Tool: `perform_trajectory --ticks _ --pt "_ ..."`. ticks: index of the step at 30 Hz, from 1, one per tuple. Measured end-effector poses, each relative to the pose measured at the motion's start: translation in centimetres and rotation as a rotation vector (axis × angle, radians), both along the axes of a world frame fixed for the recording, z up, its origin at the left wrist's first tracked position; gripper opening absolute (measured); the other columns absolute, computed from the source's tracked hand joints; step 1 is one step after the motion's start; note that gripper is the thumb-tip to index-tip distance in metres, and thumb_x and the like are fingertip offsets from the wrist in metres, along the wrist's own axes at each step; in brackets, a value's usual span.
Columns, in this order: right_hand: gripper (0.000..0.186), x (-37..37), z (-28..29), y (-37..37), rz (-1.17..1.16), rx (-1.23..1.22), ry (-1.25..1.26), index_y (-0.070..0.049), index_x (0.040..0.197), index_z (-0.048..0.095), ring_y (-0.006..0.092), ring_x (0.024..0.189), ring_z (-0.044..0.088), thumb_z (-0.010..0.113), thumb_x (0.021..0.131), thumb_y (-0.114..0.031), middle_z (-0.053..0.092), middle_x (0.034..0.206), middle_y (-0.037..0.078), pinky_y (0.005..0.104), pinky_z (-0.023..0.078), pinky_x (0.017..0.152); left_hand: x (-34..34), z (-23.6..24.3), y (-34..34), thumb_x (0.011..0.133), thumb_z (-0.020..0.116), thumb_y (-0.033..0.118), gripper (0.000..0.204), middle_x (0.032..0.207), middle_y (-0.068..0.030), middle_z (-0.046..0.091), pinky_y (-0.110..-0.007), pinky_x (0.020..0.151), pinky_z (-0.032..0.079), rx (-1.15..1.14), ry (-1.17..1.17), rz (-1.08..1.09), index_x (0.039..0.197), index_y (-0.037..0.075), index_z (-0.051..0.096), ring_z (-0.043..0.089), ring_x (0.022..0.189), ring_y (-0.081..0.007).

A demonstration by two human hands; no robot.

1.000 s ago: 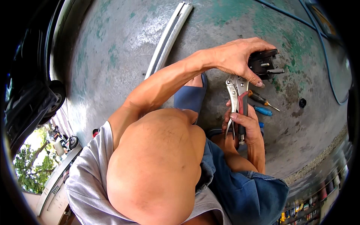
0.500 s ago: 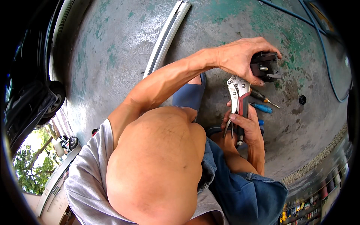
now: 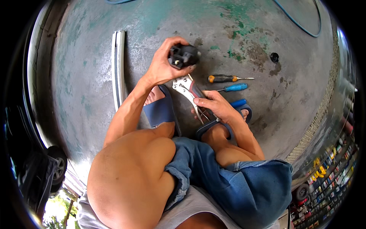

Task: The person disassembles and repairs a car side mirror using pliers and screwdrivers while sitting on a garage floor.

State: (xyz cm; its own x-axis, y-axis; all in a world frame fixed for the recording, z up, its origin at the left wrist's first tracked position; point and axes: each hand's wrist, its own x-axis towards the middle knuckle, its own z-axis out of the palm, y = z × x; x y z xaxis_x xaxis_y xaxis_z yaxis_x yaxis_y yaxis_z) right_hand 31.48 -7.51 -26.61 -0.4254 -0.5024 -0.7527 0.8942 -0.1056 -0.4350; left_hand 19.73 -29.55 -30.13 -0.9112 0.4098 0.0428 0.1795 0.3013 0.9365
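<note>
My left hand [image 3: 163, 64] is closed around a black plastic part [image 3: 185, 55] with a small metal pin or screw in its face. Just below, silver locking pliers [image 3: 183, 84] with a dark and red handle tilt up toward that part. My right hand [image 3: 218, 107] wraps the pliers' handles, thumb on top. The pliers' jaws disappear beneath my left hand, so whether they bite on the black part cannot be made out. Both hands are held above the floor, between and ahead of my sandalled feet.
Right of the pliers lie a yellow-and-black screwdriver [image 3: 222, 79] and a blue-handled screwdriver [image 3: 236, 87]. A blue handle [image 3: 238, 103] rests by my right sandal. Farther right is a round black cap [image 3: 274, 57]. A long silver trim strip [image 3: 118, 68] lies left; a blue hose [image 3: 301, 26] curves far right.
The view has swung, so hands, pliers and floor items appear farther left. The black part shows a different face, turned in my left hand. Both hands keep their holds.
</note>
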Motion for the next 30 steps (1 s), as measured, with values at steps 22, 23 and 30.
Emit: perform_trajectory --ticks 22,23,30 --pt "0.061 -6.9 -5.0 23.1 -0.203 1.715 0.704 -0.004 0.135 0.06 0.032 0.116 0.065 0.075 0.09 -0.044 0.062 0.132 0.02 0.0412 0.05 0.1 0.1 -2.2 2.0 0.068 0.09 0.025 0.064 0.124 -0.0125 0.064 -0.041 0.099 0.054 -0.27 0.085 0.026 0.123 0.01 0.061 0.065 0.116 -0.0321" --pt "0.062 -6.8 -5.8 23.6 -0.158 1.772 0.74 -0.006 0.135 0.06 0.0331 0.121 0.062 0.076 0.089 -0.044 0.059 0.136 0.02 0.0415 0.048 0.103 0.1 -2.1 1.7 0.068 0.09 0.024 0.064 0.125 -0.0125 0.064 -0.041 0.099 0.054 -0.261 0.1 0.028 0.124 0.01 0.061 0.064 0.116 -0.0321" --pt "0.059 -5.4 -9.1 22.9 0.149 1.967 0.848 -0.027 0.139 0.062 0.0429 0.142 0.036 0.064 0.091 -0.062 0.046 0.15 0.02 0.0551 0.033 0.115 0.6 -2.3 0.6 0.069 0.09 0.024 0.065 0.126 -0.0125 0.063 -0.042 0.099 0.053 -0.233 0.123 0.02 0.125 0.011 0.06 0.064 0.115 -0.034"
